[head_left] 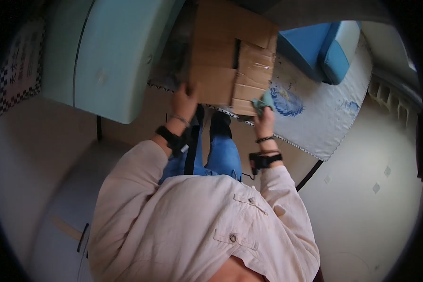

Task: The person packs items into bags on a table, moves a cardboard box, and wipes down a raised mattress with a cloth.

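Observation:
A brown cardboard box [214,56] with taped flaps sits at the top centre, over the near edge of a patterned cloth [310,122]. My left hand [185,99] is closed on the box's lower left corner. Near the lower right corner, my right hand [265,115] is closed on a crumpled green cloth [264,102], which touches the box. Dark bands circle both wrists.
A pale green rounded cabinet [113,61] stands at the left of the box. Blue and white padded seating [336,54] is at the upper right. A checkered-edged printed mat [21,70] lies far left. A grey cabinet [61,221] with a dark handle is lower left.

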The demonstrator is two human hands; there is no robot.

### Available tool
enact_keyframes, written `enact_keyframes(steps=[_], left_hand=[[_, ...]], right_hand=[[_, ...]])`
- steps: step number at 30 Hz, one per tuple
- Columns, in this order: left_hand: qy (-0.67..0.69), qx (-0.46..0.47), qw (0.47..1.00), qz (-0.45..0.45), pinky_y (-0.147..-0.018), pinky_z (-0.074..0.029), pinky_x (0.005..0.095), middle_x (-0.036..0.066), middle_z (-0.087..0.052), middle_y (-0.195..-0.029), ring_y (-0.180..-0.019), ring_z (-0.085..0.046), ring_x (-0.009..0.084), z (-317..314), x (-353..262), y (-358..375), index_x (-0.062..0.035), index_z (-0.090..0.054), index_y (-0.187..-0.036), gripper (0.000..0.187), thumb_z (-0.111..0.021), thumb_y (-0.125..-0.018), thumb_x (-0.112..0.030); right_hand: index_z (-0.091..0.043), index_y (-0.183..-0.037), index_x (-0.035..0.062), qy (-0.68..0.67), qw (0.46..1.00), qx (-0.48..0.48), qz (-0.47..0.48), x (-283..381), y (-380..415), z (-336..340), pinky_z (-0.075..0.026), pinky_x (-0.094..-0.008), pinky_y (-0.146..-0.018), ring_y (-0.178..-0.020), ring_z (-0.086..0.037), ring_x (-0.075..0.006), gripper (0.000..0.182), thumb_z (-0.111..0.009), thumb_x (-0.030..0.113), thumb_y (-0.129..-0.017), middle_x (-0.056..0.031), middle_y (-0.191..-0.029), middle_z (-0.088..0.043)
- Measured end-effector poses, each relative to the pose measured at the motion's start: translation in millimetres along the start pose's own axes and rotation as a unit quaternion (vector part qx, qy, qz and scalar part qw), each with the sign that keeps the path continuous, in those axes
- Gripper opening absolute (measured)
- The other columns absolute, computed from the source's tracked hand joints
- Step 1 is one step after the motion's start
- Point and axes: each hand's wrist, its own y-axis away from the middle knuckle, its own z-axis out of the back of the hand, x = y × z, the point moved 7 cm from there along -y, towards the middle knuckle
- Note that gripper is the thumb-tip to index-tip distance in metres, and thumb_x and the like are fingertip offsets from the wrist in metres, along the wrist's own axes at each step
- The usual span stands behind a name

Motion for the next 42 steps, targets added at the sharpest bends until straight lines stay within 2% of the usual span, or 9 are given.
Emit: enact_keyframes(steps=[6,10,12,19,28,33,37,39,42], left_hand=[[0.16,0.109,0.981,-0.023,-0.054,-0.046,0.0375,0.014,-0.059,-0.063,-0.061,-0.059,0.0319,-77,-28,96,-0.004,-0.053,-0.072,0.03,-0.055,-0.079,-0.033],[0.085,0.196,0.964,-0.16,-0.054,-0.046,0.0374,0.013,-0.058,-0.059,-0.06,-0.059,0.03,-101,11,71,-0.0025,-0.057,-0.075,0.025,-0.046,-0.083,-0.024],[0.212,0.162,0.958,0.104,-0.053,-0.045,0.0364,0.013,-0.061,-0.065,-0.059,-0.059,0.0276,-94,64,17,-0.0002,-0.058,-0.079,0.025,-0.043,-0.083,-0.02],[-0.017,-0.024,0.999,0.031,-0.064,-0.044,0.0345,0.016,-0.059,-0.086,-0.073,-0.057,0.0279,-110,171,-136,-0.0003,-0.055,-0.095,0.027,-0.045,-0.084,-0.023],[-0.041,0.093,0.988,0.113,-0.077,-0.041,0.0333,0.014,-0.053,-0.102,-0.091,-0.05,0.0248,-144,226,-151,-0.0028,-0.048,-0.108,0.035,-0.049,-0.083,-0.027],[0.107,0.158,0.974,0.123,-0.084,-0.038,0.0327,0.013,-0.049,-0.111,-0.1,-0.047,0.023,-148,209,-52,-0.0042,-0.044,-0.114,0.041,-0.051,-0.083,-0.03],[0.254,0.403,0.863,0.169,-0.09,-0.037,0.0321,0.013,-0.046,-0.118,-0.108,-0.044,0.0216,-156,169,95,-0.0053,-0.041,-0.12,0.047,-0.052,-0.083,-0.032],[0.305,0.545,0.767,0.15,-0.093,-0.036,0.0319,0.012,-0.044,-0.122,-0.111,-0.043,0.0209,-161,122,159,-0.0059,-0.04,-0.123,0.05,-0.053,-0.083,-0.033],[0.429,0.595,0.594,0.33,-0.086,-0.043,0.0302,0.009,-0.052,-0.112,-0.101,-0.05,0.0195,-156,50,187,-0.0017,-0.048,-0.114,0.047,-0.066,-0.075,-0.021]], right_hand=[[-0.054,-0.092,-0.0021,-0.052,0.997,-0.016,-0.058,-58,-42,85,-0.044,-0.0294,-0.071,-0.078,-0.056,-0.0174,0.022,-0.053,-0.003,-0.071,-0.0125,-0.083,-0.06],[-0.054,-0.092,0.0,-0.004,0.999,-0.027,-0.035,-56,-54,93,-0.044,-0.0296,-0.069,-0.076,-0.056,-0.0177,0.018,-0.053,0.001,-0.074,-0.012,-0.082,-0.06],[-0.053,-0.095,0.0004,-0.02,1.0,-0.012,-0.021,-51,-47,81,-0.044,-0.031,-0.072,-0.081,-0.056,-0.023,0.024,-0.057,0.003,-0.072,-0.0144,-0.087,-0.059],[-0.054,-0.101,-0.0003,0.004,0.996,-0.076,0.049,-19,-31,72,-0.042,-0.0339,-0.075,-0.089,-0.052,-0.0317,0.034,-0.062,0.007,-0.069,-0.0161,-0.097,-0.055],[-0.052,-0.107,-0.0012,-0.045,0.997,-0.067,0.015,-25,-41,71,-0.041,-0.0332,-0.08,-0.093,-0.052,-0.0283,0.039,-0.06,0.005,-0.07,-0.0147,-0.103,-0.054],[-0.049,-0.11,-0.0025,-0.033,0.999,0.009,0.018,-17,-45,76,-0.04,-0.0308,-0.082,-0.097,-0.051,-0.0229,0.04,-0.059,0.003,-0.071,-0.0125,-0.106,-0.052],[-0.05,-0.106,-0.003,-0.219,0.955,0.152,-0.128,-65,-34,94,-0.041,-0.0261,-0.08,-0.091,-0.05,-0.0122,0.036,-0.045,-0.006,-0.071,-0.0064,-0.099,-0.056],[-0.051,-0.104,-0.004,-0.252,0.944,0.1,-0.189,-77,-31,117,-0.042,-0.0249,-0.077,-0.087,-0.052,-0.0116,0.033,-0.041,-0.004,-0.072,-0.0049,-0.096,-0.057],[-0.054,-0.102,-0.0001,-0.464,0.823,0.006,-0.329,-104,-23,99,-0.042,-0.0255,-0.075,-0.084,-0.053,-0.0117,0.028,-0.047,0.021,-0.084,-0.0036,-0.091,-0.058]])
